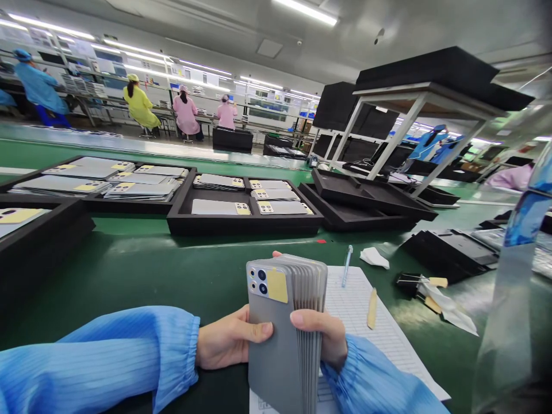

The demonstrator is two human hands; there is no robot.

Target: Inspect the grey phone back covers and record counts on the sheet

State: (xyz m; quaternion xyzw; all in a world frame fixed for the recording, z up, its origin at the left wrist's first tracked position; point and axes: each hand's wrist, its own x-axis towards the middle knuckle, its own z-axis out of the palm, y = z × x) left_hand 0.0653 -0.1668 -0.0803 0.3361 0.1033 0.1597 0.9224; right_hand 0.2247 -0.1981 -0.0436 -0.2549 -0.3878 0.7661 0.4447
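Upright in front of me stands a stack of grey phone back covers (pixel 271 351), fanned slightly at the right. The front cover has camera rings and a yellow sticker (pixel 277 286) at its upper part. My left hand (pixel 228 338) grips the stack from the left, thumb across the front cover. From the right, my right hand (pixel 326 333) closes round the fanned edges, its thumb lying over them. Fingers behind the stack are mostly hidden. Beneath the stack lies a printed sheet (pixel 388 351) with ruled rows.
Black trays (pixel 241 226) with more covers stand across the green table (pixel 142 259). Tilted black trays (pixel 366 215) lie at the right, near a metal-legged stand (pixel 394 138). A pen (pixel 347 265), white scrap (pixel 375 257) and tan strip (pixel 372 309) lie nearby. Several people sit at far benches.
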